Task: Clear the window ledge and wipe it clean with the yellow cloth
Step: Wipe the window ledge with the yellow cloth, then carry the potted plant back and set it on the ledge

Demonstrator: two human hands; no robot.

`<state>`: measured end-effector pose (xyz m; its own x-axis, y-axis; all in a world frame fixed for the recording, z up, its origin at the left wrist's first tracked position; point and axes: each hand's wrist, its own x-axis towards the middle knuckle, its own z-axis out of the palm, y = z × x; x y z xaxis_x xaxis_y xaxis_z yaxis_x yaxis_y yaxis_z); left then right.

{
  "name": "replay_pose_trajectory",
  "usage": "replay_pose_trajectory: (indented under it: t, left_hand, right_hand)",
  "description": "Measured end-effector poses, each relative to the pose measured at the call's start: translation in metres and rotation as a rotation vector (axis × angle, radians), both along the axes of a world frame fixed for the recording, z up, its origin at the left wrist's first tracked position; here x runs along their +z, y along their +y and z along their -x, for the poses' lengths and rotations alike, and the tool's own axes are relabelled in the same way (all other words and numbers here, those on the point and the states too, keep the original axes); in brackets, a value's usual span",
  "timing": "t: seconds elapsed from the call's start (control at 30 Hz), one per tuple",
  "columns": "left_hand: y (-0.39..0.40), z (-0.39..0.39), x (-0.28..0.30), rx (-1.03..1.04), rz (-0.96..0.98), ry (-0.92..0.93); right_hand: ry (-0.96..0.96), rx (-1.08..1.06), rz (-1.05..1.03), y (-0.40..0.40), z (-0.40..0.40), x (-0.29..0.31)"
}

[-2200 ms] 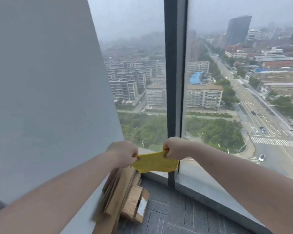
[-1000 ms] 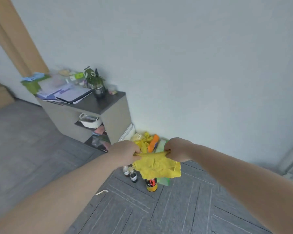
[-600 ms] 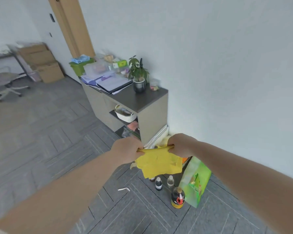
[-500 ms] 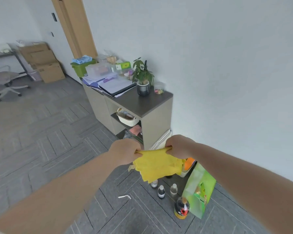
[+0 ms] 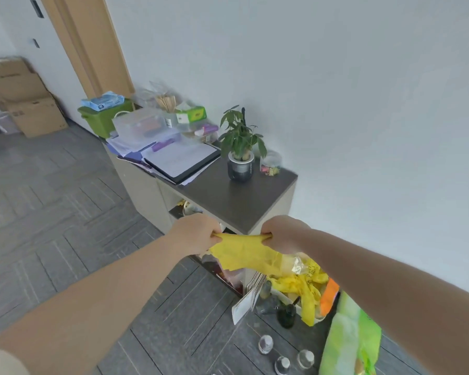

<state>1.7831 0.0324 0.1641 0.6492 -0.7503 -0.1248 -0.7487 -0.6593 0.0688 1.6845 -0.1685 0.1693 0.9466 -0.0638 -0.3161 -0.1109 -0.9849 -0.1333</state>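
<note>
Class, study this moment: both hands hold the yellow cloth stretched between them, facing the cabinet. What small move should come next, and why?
Probably turn toward the window: the left hand and right hand grip the yellow cloth, but no ledge is in view, only the cabinet.

Potted plant (image 5: 240,147) on a low cabinet (image 5: 236,198); bottles (image 5: 282,358) on floor
</note>
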Motion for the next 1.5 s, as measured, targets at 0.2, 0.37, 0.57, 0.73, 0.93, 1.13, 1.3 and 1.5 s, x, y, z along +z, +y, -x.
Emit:
replay_pose_trajectory:
  t: [0.2,0.37,0.57,0.73,0.93,1.13,1.3,1.5]
  left_hand:
    - [-0.025,-0.11,-0.013,-0.035,-0.067,-0.014]
    - [-0.045,-0.197,-0.019,-0.035,-0.115,0.047]
    - [-0.073,-0.274,-0.035,-0.084,-0.124,0.039]
    - [-0.103,-0.325,-0.055,-0.213,-0.117,0.047]
    - [-0.128,-0.383,-0.071,-0.468,-0.104,-0.077]
    - [-0.133,-0.43,-0.095,-0.667,-0.086,-0.136]
    - [-0.129,-0.444,-0.131,-0.869,-0.213,-0.138]
    - [-0.118,-0.44,-0.182,-0.98,-0.331,-0.03]
  right_hand:
    - [0.083,0.064,-0.03,-0.027,-0.126,-0.022]
    - [0.1,0.054,-0.097,-0.045,-0.207,-0.036]
    - [0.11,-0.083,-0.166,-0.073,-0.262,-0.059]
    - [0.112,-0.185,-0.174,-0.09,-0.293,-0.076]
    - [0.086,-0.355,-0.145,-0.095,-0.322,-0.094]
    - [0.064,-0.424,-0.078,-0.082,-0.345,-0.11]
    - [0.178,-0.393,-0.046,-0.061,-0.343,-0.139]
    - [0.49,-0.26,-0.085,-0.042,-0.336,-0.177]
